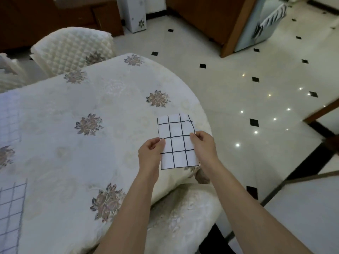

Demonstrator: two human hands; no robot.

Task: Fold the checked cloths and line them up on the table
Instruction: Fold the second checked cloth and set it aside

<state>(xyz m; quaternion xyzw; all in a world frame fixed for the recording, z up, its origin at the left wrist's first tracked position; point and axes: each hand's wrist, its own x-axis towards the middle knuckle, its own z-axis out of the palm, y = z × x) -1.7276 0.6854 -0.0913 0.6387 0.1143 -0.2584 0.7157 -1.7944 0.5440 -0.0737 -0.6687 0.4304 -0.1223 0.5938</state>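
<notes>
A small folded white cloth with a black check (177, 142) is held above the right edge of the table (73, 125). My left hand (151, 153) pinches its left edge and my right hand (203, 145) pinches its right edge. The cloth's far half lies flat over the table's rim, with one top corner slightly curled. Another checked cloth (11, 213) lies on the table at the lower left edge of the view, and a second one (9, 121) lies at the left, both cut off by the frame.
The table carries a cream tablecloth with flower prints. A quilted cream chair (73, 50) stands at the far side, another cushioned seat (183, 217) below my arms. Tiled floor (256, 88) lies to the right, with wooden furniture (211, 19) behind.
</notes>
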